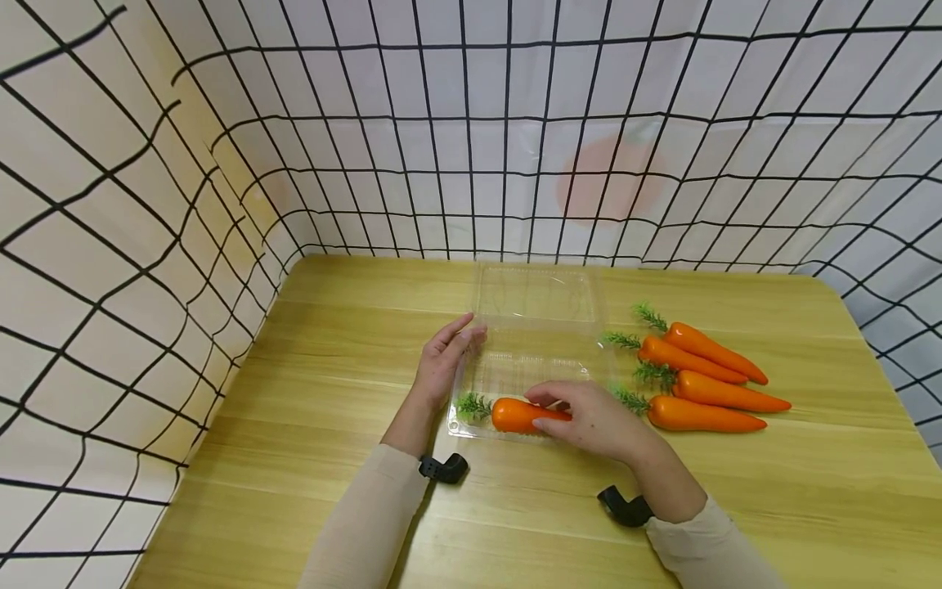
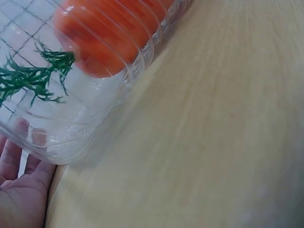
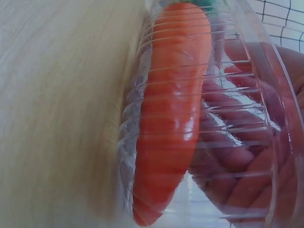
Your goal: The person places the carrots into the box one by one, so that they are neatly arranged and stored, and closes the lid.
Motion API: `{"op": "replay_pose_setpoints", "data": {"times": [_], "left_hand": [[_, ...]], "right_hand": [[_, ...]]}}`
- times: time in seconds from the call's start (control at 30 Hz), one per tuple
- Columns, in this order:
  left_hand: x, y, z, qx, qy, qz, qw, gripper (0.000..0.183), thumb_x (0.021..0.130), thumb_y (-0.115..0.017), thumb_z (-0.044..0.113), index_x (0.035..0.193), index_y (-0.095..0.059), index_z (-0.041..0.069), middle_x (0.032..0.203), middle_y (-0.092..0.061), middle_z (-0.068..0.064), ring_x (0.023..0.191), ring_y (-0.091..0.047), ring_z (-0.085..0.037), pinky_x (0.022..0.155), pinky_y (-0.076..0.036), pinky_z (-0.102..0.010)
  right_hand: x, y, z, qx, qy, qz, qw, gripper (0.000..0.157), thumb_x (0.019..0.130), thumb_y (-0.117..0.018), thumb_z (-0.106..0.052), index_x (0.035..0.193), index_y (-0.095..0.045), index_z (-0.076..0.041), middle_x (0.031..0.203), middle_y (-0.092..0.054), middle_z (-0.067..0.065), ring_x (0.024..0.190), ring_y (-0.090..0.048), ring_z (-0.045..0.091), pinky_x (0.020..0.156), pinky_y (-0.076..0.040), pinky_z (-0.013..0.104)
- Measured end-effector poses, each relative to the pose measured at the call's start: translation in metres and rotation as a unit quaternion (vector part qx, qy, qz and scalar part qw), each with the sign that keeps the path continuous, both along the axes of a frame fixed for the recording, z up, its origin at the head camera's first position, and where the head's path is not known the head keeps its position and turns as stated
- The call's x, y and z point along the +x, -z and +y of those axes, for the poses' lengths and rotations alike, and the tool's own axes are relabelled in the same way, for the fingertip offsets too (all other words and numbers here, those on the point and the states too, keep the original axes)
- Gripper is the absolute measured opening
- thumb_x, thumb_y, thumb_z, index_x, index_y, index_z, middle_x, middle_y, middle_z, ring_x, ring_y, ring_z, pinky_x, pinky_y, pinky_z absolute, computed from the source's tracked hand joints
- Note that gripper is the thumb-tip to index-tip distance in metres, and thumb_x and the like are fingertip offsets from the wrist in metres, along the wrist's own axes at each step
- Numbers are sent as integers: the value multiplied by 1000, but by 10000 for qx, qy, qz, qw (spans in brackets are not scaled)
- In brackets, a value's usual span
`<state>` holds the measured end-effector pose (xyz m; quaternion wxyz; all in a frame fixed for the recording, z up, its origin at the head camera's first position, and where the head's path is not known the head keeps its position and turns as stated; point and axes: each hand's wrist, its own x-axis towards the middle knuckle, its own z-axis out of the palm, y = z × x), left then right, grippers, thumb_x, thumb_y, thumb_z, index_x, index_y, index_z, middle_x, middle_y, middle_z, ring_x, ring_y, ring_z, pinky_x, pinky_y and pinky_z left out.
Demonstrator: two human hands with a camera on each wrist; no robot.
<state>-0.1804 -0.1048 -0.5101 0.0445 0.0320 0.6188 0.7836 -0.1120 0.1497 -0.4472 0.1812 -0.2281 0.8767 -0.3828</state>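
A clear plastic clamshell box (image 1: 459,380) lies on the table with its lid (image 1: 535,294) laid back behind it. One orange toy carrot (image 1: 511,415) lies along the near side of the box, its green top toward the left. My right hand (image 1: 596,417) holds this carrot by its narrower part, thumb on the near side and fingers over the far side. In the right wrist view the carrot (image 3: 173,104) shows through the ribbed wall. My left hand (image 1: 436,368) rests at the box's left edge with fingers extended. The left wrist view shows its fingertips behind the box corner (image 2: 57,154).
Several more carrots (image 1: 710,414) with green tops lie in a group to the right of the box, tips pointing right. A black wire grid (image 1: 508,164) stands behind the wooden table (image 1: 331,368) and along its sides.
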Motion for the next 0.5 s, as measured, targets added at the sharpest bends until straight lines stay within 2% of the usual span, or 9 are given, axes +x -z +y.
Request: {"op": "replay_pose_setpoints", "data": {"times": [0.23,0.43,0.5], "left_hand": [[-1,0,1,33,-10,17,10000,42,107,-52,15,148,-52,4,138,-64,-22,125,-65,-25,114,-45,-32],[1,0,1,-19,37,43,10000,44,107,-53,17,149,-50,4,138,-66,-17,123,-67,-20,113,-47,-31],[1,0,0,-74,39,62,9999,46,107,-53,18,149,-49,2,138,-66,-16,123,-67,-19,113,-47,-33]], "right_hand": [[1,-2,4,-375,183,-106,9991,32,97,-71,-26,127,-70,-14,129,-71,6,117,-67,27,99,-57,48],[3,-14,19,-688,434,-28,9967,34,97,-71,-27,128,-69,-14,129,-71,7,118,-64,28,103,-53,54],[2,-19,28,-728,546,146,9957,33,97,-71,-26,128,-69,-13,129,-71,7,118,-65,29,102,-52,56]]}}
